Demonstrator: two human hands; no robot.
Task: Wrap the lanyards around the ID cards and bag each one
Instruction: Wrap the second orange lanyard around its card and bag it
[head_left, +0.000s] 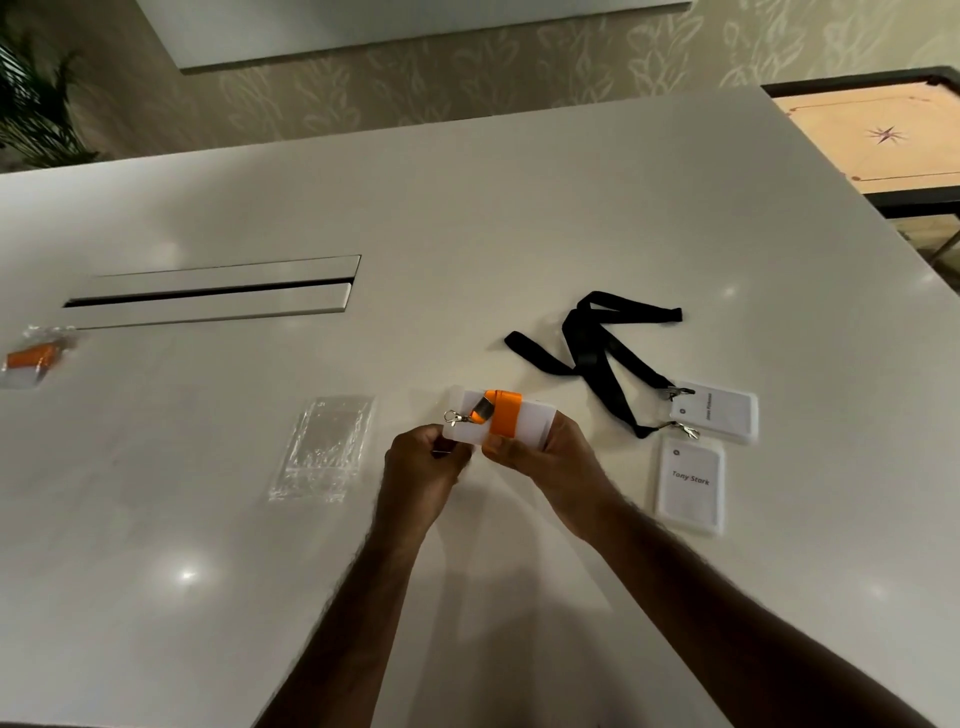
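Left hand (426, 457) pinches the near left edge of the white ID card (530, 423), steadying it above the white table (467, 208). Right hand (540, 457) grips the card's right end, thumb pressing the orange lanyard (503, 420) so the wrap cannot unwind. The metal clasp (454, 416) hangs free at the left, untucked. An empty clear bag (322, 447) lies just left, within reach, apparently for this bundle. Black lanyards (597, 348) and two cards (691, 483) wait to the right; a bagged orange bundle (36, 358) sits far left.
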